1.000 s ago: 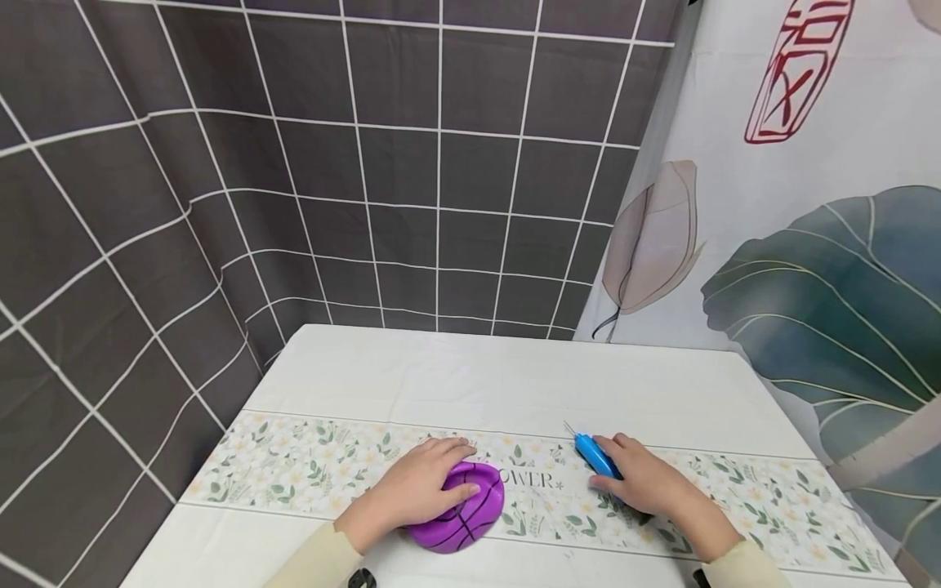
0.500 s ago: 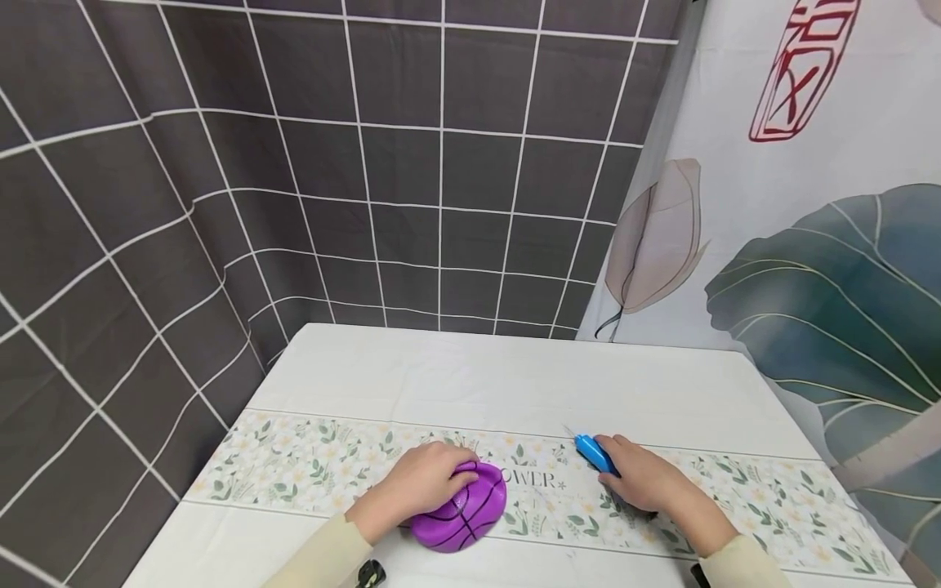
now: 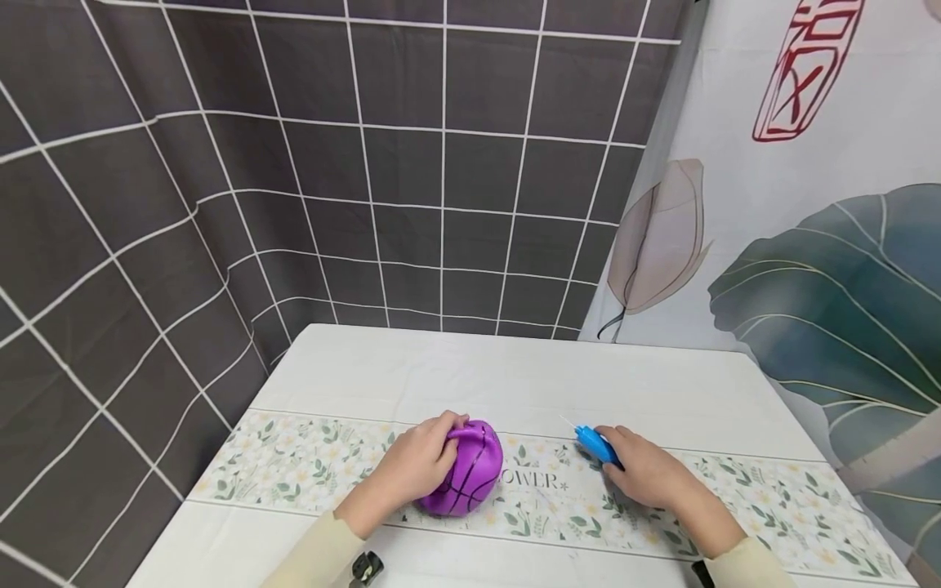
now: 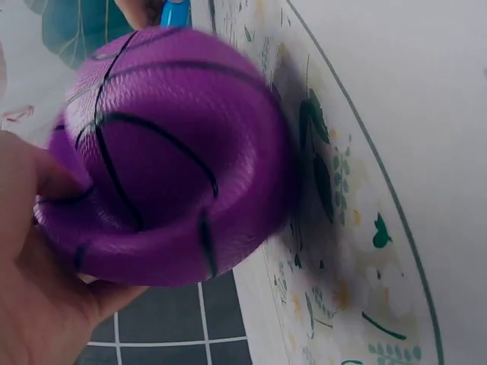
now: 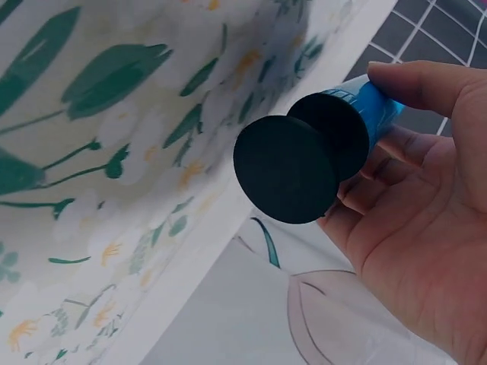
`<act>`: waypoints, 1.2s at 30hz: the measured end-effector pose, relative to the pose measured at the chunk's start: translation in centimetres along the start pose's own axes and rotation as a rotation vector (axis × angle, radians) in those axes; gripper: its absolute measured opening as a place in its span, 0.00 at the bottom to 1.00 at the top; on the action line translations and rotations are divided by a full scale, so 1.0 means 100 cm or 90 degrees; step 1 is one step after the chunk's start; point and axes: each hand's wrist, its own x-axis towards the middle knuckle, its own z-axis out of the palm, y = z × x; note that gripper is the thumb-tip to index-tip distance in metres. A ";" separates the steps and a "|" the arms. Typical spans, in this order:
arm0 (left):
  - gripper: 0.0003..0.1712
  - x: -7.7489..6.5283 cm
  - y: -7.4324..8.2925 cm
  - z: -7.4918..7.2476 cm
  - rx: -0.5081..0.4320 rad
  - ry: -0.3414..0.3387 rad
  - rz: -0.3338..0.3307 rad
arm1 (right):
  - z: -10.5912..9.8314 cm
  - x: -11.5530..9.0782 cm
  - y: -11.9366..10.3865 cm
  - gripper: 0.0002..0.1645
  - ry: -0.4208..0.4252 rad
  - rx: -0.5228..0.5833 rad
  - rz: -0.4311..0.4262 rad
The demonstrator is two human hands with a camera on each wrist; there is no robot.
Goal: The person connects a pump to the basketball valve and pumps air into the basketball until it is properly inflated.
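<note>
In the head view, my left hand [image 3: 413,462] grips a purple basketball [image 3: 474,474] with black lines, pinching a fold of its caved-in side. The left wrist view shows a deep dent in the ball [image 4: 247,152], with thumb and fingers on its near edge and a shadow on the table beyond. My right hand [image 3: 650,469] holds a small blue ball pump [image 3: 597,446], its thin needle [image 3: 568,421] pointing away to the upper left. From the right wrist, the pump's round black handle end [image 5: 285,171] faces the camera, fingers and thumb around the blue barrel [image 5: 378,109].
Both hands are over a white table [image 3: 470,371] with a band of printed flowers [image 3: 309,453] across it. Dark grid-patterned cloth [image 3: 397,180] hangs behind and to the left. A white curtain with large leaves [image 3: 867,286] hangs on the right.
My left hand has curled its fingers into the ball's dent and lifted and tipped the ball up, away from the front edge. The right hand's pump has risen slightly.
</note>
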 end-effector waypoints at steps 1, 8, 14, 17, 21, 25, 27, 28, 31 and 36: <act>0.08 0.000 0.000 0.000 -0.009 0.012 -0.004 | 0.000 0.000 -0.001 0.35 0.004 0.000 -0.002; 0.23 -0.002 -0.004 0.004 -0.050 0.086 0.044 | -0.003 -0.004 -0.008 0.35 0.035 0.004 -0.009; 0.25 -0.006 -0.007 0.010 -0.072 0.091 0.043 | -0.006 -0.005 -0.014 0.34 0.069 -0.001 -0.039; 0.25 -0.006 -0.008 0.011 -0.080 0.085 0.031 | -0.008 -0.005 -0.016 0.33 0.094 -0.014 -0.063; 0.24 -0.007 -0.007 0.011 -0.072 0.069 0.038 | -0.010 -0.006 -0.019 0.31 0.134 -0.037 -0.105; 0.24 -0.006 -0.004 0.010 -0.061 0.056 0.046 | -0.012 -0.007 -0.023 0.32 0.184 -0.056 -0.144; 0.23 -0.005 -0.003 0.009 -0.054 0.060 0.051 | -0.012 -0.008 -0.026 0.32 0.208 -0.067 -0.164; 0.22 -0.004 -0.003 0.010 -0.048 0.066 0.057 | -0.013 -0.008 -0.027 0.33 0.219 -0.073 -0.173; 0.20 -0.002 -0.002 0.011 -0.018 0.101 0.097 | -0.015 -0.008 -0.031 0.34 0.264 -0.090 -0.208; 0.21 0.001 -0.004 0.014 0.051 0.186 0.183 | -0.022 -0.008 -0.043 0.40 0.347 -0.136 -0.278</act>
